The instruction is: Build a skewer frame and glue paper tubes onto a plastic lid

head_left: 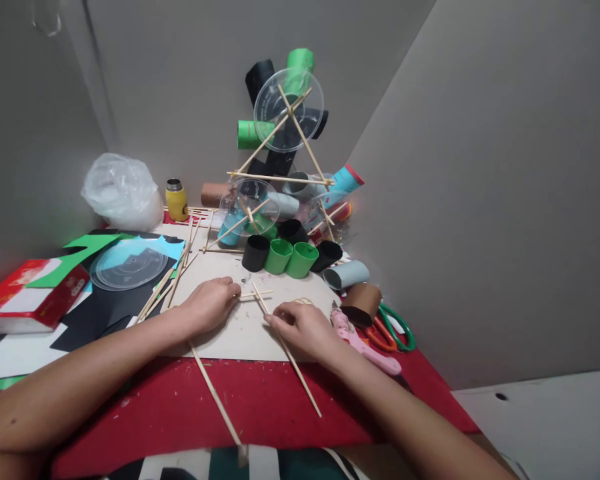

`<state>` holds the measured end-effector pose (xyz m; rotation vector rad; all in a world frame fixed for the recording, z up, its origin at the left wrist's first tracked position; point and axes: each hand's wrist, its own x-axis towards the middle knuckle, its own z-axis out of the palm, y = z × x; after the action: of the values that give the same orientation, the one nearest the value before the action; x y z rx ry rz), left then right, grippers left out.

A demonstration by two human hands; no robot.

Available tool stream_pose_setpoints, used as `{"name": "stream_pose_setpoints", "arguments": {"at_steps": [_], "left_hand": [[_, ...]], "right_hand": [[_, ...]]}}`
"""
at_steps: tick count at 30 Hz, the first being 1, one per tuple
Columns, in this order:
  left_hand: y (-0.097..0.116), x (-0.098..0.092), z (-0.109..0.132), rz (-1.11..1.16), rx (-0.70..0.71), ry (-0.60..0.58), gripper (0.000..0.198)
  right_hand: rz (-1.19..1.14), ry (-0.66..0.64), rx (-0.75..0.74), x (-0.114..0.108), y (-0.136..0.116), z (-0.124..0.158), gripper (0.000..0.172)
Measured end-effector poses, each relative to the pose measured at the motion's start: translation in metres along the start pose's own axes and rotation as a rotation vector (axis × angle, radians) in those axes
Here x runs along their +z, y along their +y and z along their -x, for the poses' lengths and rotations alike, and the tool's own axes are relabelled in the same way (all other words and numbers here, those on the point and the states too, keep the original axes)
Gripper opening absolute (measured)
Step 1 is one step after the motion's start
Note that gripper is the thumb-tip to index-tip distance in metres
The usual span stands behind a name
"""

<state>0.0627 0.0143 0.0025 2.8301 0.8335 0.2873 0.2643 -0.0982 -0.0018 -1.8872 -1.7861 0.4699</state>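
Note:
My left hand is closed around the left ends of short thin wooden sticks, which point to the right over the white board. My right hand pinches a longer wooden stick between thumb and fingers. Its upper end crosses the short sticks at a slant; whether they are joined there I cannot tell. Another long stick runs from under my left wrist toward my lap. Just beyond my right fingers lie a few rubber bands.
Behind stands a stick frame with plastic discs and paper tubes. Green and black tubes stand before it. A pink glue gun and scissors lie right. Loose sticks, paper and a red box are left.

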Motion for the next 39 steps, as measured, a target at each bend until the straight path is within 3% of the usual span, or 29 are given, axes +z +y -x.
{"name": "stream_pose_setpoints", "arguments": {"at_steps": [5, 10, 16, 24, 30, 35, 39], "left_hand": [[0.001, -0.003, 0.001, 0.167, -0.043, -0.006, 0.020], [0.002, -0.008, 0.000, 0.431, -0.113, -0.057, 0.022], [0.004, -0.016, -0.003, 0.751, -0.088, -0.082, 0.026], [0.015, -0.025, -0.024, 1.051, -0.075, -0.159, 0.029], [0.014, -0.029, -0.030, 1.143, -0.126, -0.172, 0.036], [0.011, -0.035, -0.030, 1.269, -0.212, -0.152, 0.037], [0.011, -0.038, -0.030, 1.318, -0.223, -0.184, 0.036]], "right_hand": [[-0.048, 0.005, -0.027, 0.015, -0.002, -0.008, 0.033], [-0.220, -0.003, -0.020, 0.021, 0.002, -0.011, 0.022], [-0.494, -0.031, 0.030, 0.022, -0.001, -0.011, 0.050], [-0.719, -0.110, 0.023, 0.013, -0.011, -0.005, 0.057], [-0.771, -0.062, 0.023, -0.002, -0.010, -0.003, 0.063], [-0.755, -0.002, -0.014, -0.002, -0.006, -0.001, 0.050], [-0.709, 0.020, -0.031, 0.001, -0.006, -0.001, 0.050]]}}
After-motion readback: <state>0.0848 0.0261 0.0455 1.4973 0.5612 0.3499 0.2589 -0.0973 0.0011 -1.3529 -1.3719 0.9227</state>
